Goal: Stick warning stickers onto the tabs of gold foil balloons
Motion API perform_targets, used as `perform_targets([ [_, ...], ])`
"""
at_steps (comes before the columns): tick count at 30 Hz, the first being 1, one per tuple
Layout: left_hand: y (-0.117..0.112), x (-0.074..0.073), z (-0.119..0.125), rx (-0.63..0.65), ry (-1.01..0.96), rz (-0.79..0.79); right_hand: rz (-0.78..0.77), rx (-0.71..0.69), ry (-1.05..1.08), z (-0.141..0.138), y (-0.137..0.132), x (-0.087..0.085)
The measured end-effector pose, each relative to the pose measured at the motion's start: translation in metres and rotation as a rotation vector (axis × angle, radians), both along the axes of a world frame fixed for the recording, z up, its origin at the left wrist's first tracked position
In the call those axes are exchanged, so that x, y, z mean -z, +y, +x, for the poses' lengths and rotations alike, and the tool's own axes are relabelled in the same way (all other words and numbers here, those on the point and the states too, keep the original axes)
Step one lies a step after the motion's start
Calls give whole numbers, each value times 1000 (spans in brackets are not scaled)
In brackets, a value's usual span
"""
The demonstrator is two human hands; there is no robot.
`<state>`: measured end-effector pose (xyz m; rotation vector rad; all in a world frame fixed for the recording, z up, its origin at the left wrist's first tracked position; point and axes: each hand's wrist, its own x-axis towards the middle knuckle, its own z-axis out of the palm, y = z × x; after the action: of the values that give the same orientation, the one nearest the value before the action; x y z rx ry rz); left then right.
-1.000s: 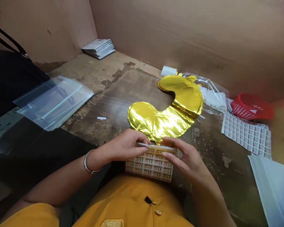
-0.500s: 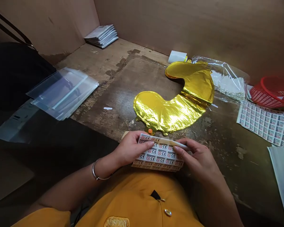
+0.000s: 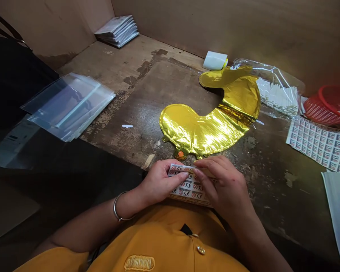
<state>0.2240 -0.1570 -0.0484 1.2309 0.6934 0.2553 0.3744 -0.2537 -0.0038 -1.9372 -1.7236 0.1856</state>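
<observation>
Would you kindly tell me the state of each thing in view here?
Curved gold foil balloon: deflated, lying flat.
Small sheet of CE stickers: held, partly covered.
Left hand: thumb pressing the sheet.
Right hand: fingertips pinching its top edge.
Stack of clear plastic sleeves: lying flat.
Large sticker sheet: lying flat, untouched.

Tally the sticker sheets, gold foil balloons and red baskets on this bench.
Sticker sheets: 2 (held sheet, loose sheet)
Gold foil balloons: 1
Red baskets: 1
Total: 4
</observation>
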Motion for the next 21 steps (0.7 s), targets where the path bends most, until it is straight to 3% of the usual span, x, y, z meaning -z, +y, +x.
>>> perform_targets([
  [6, 2, 0, -1, 32, -61, 82, 54, 33, 9, 1, 0, 3],
  [10, 2, -1, -1, 53, -85, 96, 142, -19, -69, 1, 1, 6],
  [15, -1, -1, 2, 18, -150, -176, 222, -98, -295, 4, -6, 14],
  [21, -3, 0, 3, -15, -141, -387, 290, -154, -315, 7, -11, 28],
])
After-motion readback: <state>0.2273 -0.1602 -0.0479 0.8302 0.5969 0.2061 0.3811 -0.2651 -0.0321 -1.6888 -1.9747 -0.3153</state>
